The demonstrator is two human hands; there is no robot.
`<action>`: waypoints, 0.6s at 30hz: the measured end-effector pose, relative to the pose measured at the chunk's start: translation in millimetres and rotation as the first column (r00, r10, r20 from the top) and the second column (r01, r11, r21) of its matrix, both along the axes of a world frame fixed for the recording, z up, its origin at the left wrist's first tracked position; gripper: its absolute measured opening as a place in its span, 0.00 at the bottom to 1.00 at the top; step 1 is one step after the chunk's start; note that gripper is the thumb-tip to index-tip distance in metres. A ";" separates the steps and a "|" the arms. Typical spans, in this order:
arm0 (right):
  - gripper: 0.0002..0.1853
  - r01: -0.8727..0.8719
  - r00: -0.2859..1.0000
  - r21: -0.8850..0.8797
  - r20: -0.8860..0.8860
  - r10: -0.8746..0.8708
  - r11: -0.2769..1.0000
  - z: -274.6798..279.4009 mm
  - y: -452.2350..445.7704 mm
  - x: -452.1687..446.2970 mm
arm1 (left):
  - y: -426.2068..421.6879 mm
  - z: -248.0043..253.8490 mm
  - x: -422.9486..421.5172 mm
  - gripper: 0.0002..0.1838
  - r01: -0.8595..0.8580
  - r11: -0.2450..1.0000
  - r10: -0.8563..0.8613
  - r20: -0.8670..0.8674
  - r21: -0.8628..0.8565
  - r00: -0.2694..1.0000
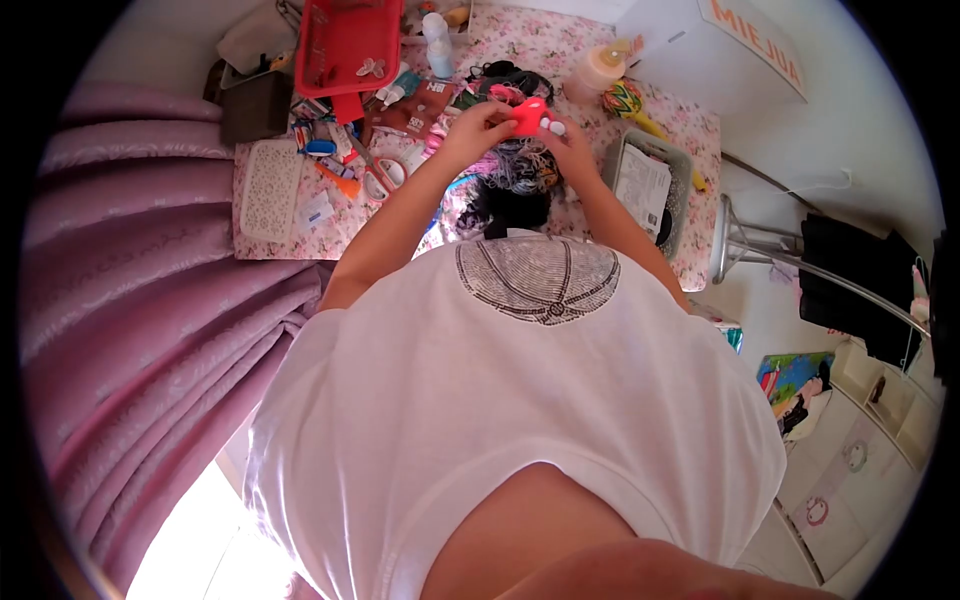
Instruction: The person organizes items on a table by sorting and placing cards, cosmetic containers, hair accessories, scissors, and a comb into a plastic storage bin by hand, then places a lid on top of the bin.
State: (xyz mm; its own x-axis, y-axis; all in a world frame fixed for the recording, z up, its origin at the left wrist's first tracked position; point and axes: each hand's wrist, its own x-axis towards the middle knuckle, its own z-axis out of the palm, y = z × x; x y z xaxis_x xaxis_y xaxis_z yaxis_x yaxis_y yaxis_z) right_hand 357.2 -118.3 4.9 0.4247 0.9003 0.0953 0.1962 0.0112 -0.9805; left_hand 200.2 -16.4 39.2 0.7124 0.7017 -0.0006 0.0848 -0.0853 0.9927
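Near the back of the flowered table, my left hand (480, 130) pinches the left side of a small bright red item (529, 117). On its other side my right hand (569, 150) has its fingers closed at the red item's edge, by two small white round pieces (552, 126). What exactly the red item is cannot be made out. Just below and around the hands lies a tangled heap of coloured and black yarn (520, 170). Red-handled scissors (384, 180) lie to the left of the heap.
A red basket (350, 88) and a cream lattice tray (268, 190) are on the left of the flowered table (690, 130). On the right are a grey basket (684, 190), a pale bottle (597, 72) and a white box (700, 60). A metal rack stands beyond the right edge.
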 end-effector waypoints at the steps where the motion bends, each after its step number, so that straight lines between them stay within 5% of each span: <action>1: 0.13 0.022 0.996 -0.102 -0.082 -0.030 0.995 2.0 -6.2 5.4 | 7.2 -4.8 -4.4 0.24 -0.005 0.939 0.067 -0.167 0.343 0.984; 4: 0.14 0.070 0.949 -0.258 -0.279 -0.144 0.964 -6.2 -16.7 21.4 | -4.4 -4.7 -10.6 0.38 0.132 0.784 0.332 -0.590 0.606 0.736; 5: 0.14 0.088 0.924 -0.288 -0.334 -0.186 0.954 -10.8 -21.3 26.4 | -1.2 -20.3 -12.0 0.51 0.238 0.838 0.217 -0.700 0.492 0.681; 8: 0.13 0.046 0.883 -0.317 -0.430 -0.187 0.947 11.0 -34.7 34.3 | -4.6 -33.3 -10.7 0.55 0.233 0.862 0.179 -0.701 0.450 0.691; 9: 0.13 0.063 0.892 -0.321 -0.407 -0.198 0.945 13.9 -38.7 38.0 | -6.4 -27.1 -7.6 0.58 0.291 0.865 0.177 -0.790 0.410 0.587; 12: 0.14 0.171 0.921 -0.305 -0.289 -0.262 0.937 14.8 -53.2 49.1 | -6.5 -16.9 2.9 0.55 0.322 0.890 0.200 -0.911 0.323 0.361; 18: 0.12 0.627 0.763 -0.041 0.232 -0.603 0.778 -4.1 -92.7 111.9 | -5.7 -43.6 2.6 0.27 0.313 0.792 0.350 -0.810 0.524 0.472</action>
